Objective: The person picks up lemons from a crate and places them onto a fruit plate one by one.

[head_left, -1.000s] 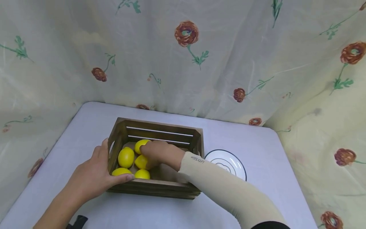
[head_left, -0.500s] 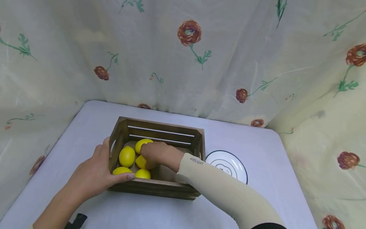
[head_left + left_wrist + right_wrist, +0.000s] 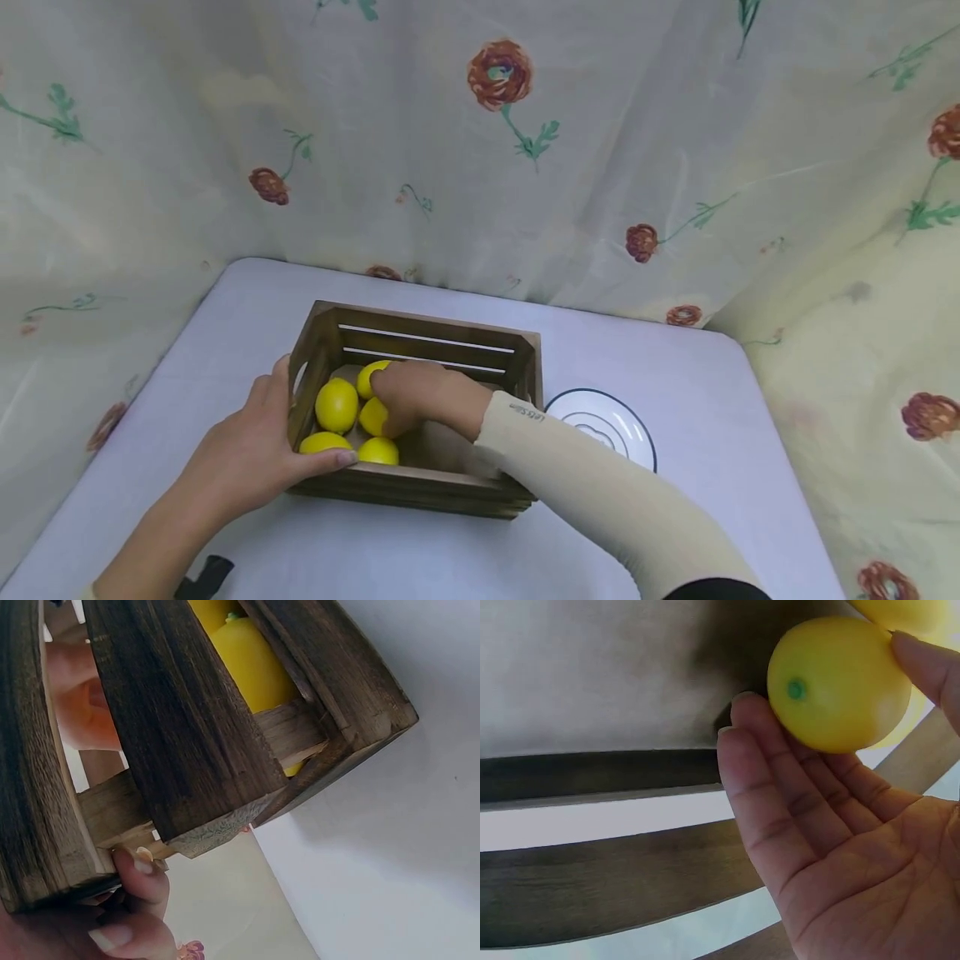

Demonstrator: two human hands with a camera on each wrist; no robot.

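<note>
A dark wooden slatted crate (image 3: 420, 495) stands on the table with several yellow lemons in its left half. My left hand (image 3: 236, 462) grips its front left corner, thumb over the front rim and fingers at the left side. In the left wrist view, fingertips (image 3: 142, 881) curl at a slat's edge. My right hand (image 3: 427, 396) reaches down inside among the lemons. The right wrist view shows it holding a lemon (image 3: 840, 686) with a green tip, thumb on one side and fingers on the other. Another lemon (image 3: 337, 406) lies at the left wall.
A white plate (image 3: 628, 429) with a dark rim sits to the right of the crate, partly behind the right sleeve (image 3: 592, 483). A white cloth covers the table (image 3: 675, 367). Flowered curtains (image 3: 375, 125) hang around it. A black object (image 3: 206, 577) shows beside my left wrist.
The head view has shifted slightly, so the crate sits a little higher and further right in it. Both hands keep nearly the same places on and in the crate.
</note>
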